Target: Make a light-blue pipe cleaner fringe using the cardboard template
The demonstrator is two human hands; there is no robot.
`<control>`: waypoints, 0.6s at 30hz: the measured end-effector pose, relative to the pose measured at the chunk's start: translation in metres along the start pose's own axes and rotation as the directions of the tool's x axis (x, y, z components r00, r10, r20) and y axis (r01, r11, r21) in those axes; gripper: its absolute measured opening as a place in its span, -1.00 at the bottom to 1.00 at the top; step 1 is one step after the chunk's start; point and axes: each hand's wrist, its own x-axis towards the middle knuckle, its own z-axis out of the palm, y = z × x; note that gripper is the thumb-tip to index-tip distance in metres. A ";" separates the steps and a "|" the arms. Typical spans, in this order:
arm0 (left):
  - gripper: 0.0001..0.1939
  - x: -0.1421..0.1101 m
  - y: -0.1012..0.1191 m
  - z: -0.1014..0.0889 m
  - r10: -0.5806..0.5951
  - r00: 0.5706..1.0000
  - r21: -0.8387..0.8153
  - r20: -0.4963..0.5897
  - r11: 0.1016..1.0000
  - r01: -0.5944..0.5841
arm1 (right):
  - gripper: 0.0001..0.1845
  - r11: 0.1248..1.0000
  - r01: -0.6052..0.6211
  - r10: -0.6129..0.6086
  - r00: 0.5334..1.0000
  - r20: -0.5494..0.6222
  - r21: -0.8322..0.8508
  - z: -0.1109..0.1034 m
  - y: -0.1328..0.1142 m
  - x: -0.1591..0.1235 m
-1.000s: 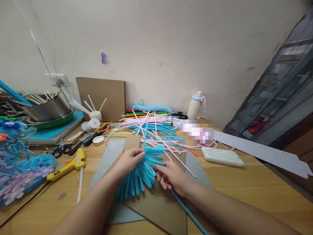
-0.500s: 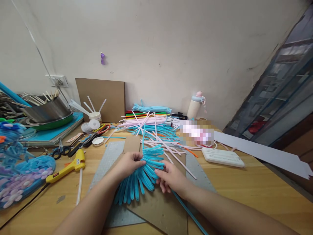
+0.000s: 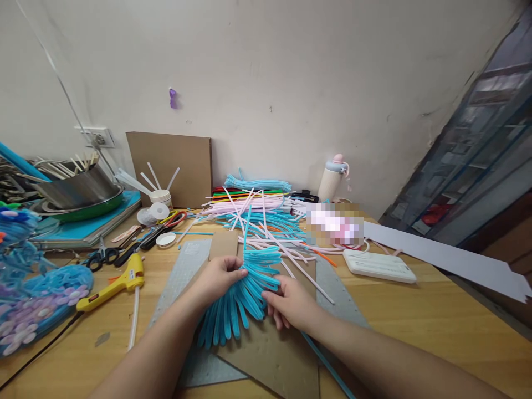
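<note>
A fan of looped blue pipe cleaners (image 3: 233, 310) spreads out above the cardboard on the table. My left hand (image 3: 222, 277) pinches its inner edge, where the loops gather, between thumb and fingertips. On the other side, my right hand (image 3: 288, 302) has thumb and fingers closed on loops at the fan's right edge. A single blue stem sticks up from the top of the fan. Another blue strand (image 3: 328, 366) runs from below my right hand toward the front edge. Beneath lie a brown cardboard sheet (image 3: 282, 360) and a grey cutting mat (image 3: 183, 271).
Pink and blue pipe cleaners (image 3: 253, 208) are heaped behind my hands. To the left lie a yellow glue gun (image 3: 118, 285), black scissors (image 3: 102, 256) and a blue floral piece (image 3: 45, 310). A white power strip (image 3: 379, 267) and a bottle (image 3: 331, 180) are on the right.
The fan has shifted very slightly to the right, and its lower loops sit a little differently. Both hands keep their grip on it.
</note>
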 end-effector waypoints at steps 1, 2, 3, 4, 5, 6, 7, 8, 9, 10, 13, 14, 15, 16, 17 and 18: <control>-0.69 0.000 0.001 0.000 0.012 1.000 -0.002 0.005 1.000 -0.012 | -0.73 1.000 0.005 -0.004 1.000 0.017 -0.023 -0.002 -0.002 -0.001; -0.69 -0.001 0.003 -0.001 0.029 1.000 0.007 0.003 1.000 -0.029 | -0.74 0.998 0.012 -0.009 0.999 0.043 -0.057 -0.006 -0.004 -0.003; -0.69 -0.001 0.006 -0.002 0.048 0.999 0.035 -0.007 0.998 -0.048 | -0.74 0.995 0.020 -0.012 0.997 0.078 -0.102 -0.011 -0.007 -0.005; -0.70 -0.002 0.008 -0.003 0.070 0.997 0.083 -0.026 0.994 -0.068 | -0.74 0.989 0.027 -0.010 0.993 0.114 -0.148 -0.018 -0.011 -0.007; -0.71 -0.004 0.011 -0.004 0.096 0.994 0.145 -0.049 0.985 -0.088 | -0.72 0.980 0.025 0.002 0.990 0.140 -0.196 -0.026 -0.015 -0.008; -0.72 -0.005 0.013 -0.006 0.126 0.990 0.212 -0.070 0.971 -0.109 | -0.70 0.970 0.016 0.021 0.989 0.145 -0.244 -0.035 -0.019 -0.010; -0.73 -0.007 0.016 -0.007 0.158 0.984 0.278 -0.080 0.952 -0.130 | -0.68 0.959 0.001 0.030 0.994 0.103 -0.282 -0.043 -0.022 -0.011; -0.74 -0.009 0.018 -0.007 0.189 0.979 0.337 -0.076 0.929 -0.153 | -0.69 0.944 -0.005 0.013 1.000 0.021 -0.330 -0.052 -0.026 -0.012; -0.74 -0.011 0.020 -0.007 0.219 0.974 0.387 -0.061 0.904 -0.179 | -0.73 0.926 0.022 -0.065 0.993 -0.103 -0.377 -0.059 -0.028 -0.013; -0.74 -0.013 0.022 -0.007 0.245 0.969 0.429 -0.036 0.879 -0.206 | -0.77 0.904 0.076 -0.193 0.951 -0.243 -0.421 -0.065 -0.030 -0.015; -0.75 -0.017 0.025 -0.003 0.307 0.950 0.540 0.055 0.791 -0.287 | -0.84 0.729 0.327 -0.647 0.618 -0.447 -0.602 -0.069 -0.034 -0.022; -0.75 -0.018 0.026 -0.001 0.325 0.942 0.577 0.082 0.756 -0.311 | -0.85 0.631 0.392 -0.751 0.525 -0.400 -0.670 -0.066 -0.036 -0.024; -0.75 -0.019 0.027 0.001 0.337 0.935 0.612 0.112 0.718 -0.332 | -0.84 0.531 0.432 -0.820 0.481 -0.312 -0.729 -0.062 -0.037 -0.027; -0.75 -0.019 0.027 0.004 0.342 0.929 0.643 0.140 0.682 -0.348 | -0.81 0.438 0.454 -0.856 0.476 -0.204 -0.776 -0.057 -0.039 -0.029; -0.74 -0.020 0.027 0.007 0.338 0.926 0.669 0.166 0.652 -0.357 | -0.78 0.371 0.462 -0.856 0.507 -0.104 -0.806 -0.052 -0.041 -0.030; -0.74 -0.021 0.027 0.009 0.328 0.926 0.687 0.189 0.629 -0.363 | -0.76 0.337 0.462 -0.829 0.559 -0.026 -0.821 -0.046 -0.042 -0.031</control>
